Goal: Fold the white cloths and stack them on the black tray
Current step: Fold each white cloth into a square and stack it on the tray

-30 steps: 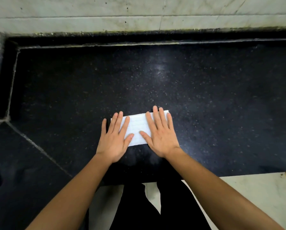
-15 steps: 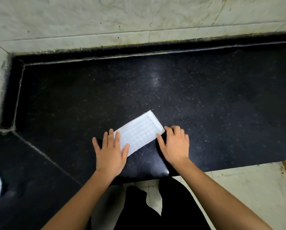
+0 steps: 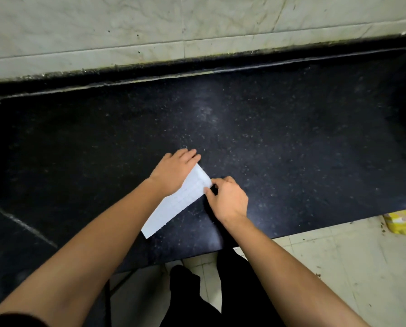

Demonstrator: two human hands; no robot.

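left hand (image 3: 173,172) flat on white cloth (image 3: 173,208) | right hand (image 3: 227,199) pinching its corner

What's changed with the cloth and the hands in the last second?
The cloth has swung from lying crosswise to a diagonal, far end to the right. The left hand slid to that far end and rests on it; the right hand now pinches its corner. It stays folded on the counter.

A white, grid-textured cloth (image 3: 176,205), folded into a long narrow strip, lies flat and diagonal on the black speckled stone counter (image 3: 279,138).
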